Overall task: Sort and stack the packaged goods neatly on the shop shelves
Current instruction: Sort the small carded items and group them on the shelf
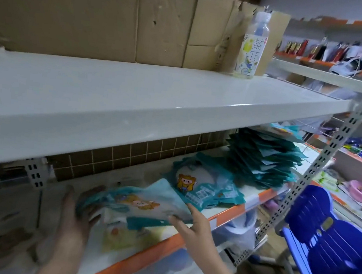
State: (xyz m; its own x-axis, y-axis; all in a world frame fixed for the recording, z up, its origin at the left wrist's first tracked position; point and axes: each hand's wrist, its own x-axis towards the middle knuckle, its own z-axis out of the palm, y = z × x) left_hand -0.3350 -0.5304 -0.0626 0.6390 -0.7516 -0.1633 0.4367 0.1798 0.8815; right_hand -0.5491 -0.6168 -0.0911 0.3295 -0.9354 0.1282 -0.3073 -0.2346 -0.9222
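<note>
Near, lower shelf [230, 216], orange front edge: left hand [75, 213] and right hand [191, 226] hold one bundle [138, 203] of teal cartoon-printed packets between them. Left fingers [95, 195] are curled round the bundle's left end, partly blurred; the right fingers [177, 221] pinch its near right corner, with the forefinger reaching along the edge. The bundle sits low over the shelf; whether it touches cannot be told.

Under the bundle: pale yellow packs [119, 237], blurred, flat on the shelf.

Just right of the bundle: loose pile [204, 187] of the same teal packets, flat, askew, not squared.

Further right and back: tall stack [261, 160], same teal packets, edges ragged, top near the underside of the upper shelf.

Step in hand, by judgement: gathering and squaring a handful of teal packets before stacking. Next move likely calls for carrying the bundle right onto the loose pile or the stack, edges aligned; the stack has little headroom and looks prone to slip.

Upper shelf [156, 103]: one clear tea bottle [251, 46] upright at the far right; flattened cardboard [98, 16] leans behind.

Right of the shelving: blue chair [329, 237]. Far right: other shelves [336, 74] of goods, too blurred to list.
</note>
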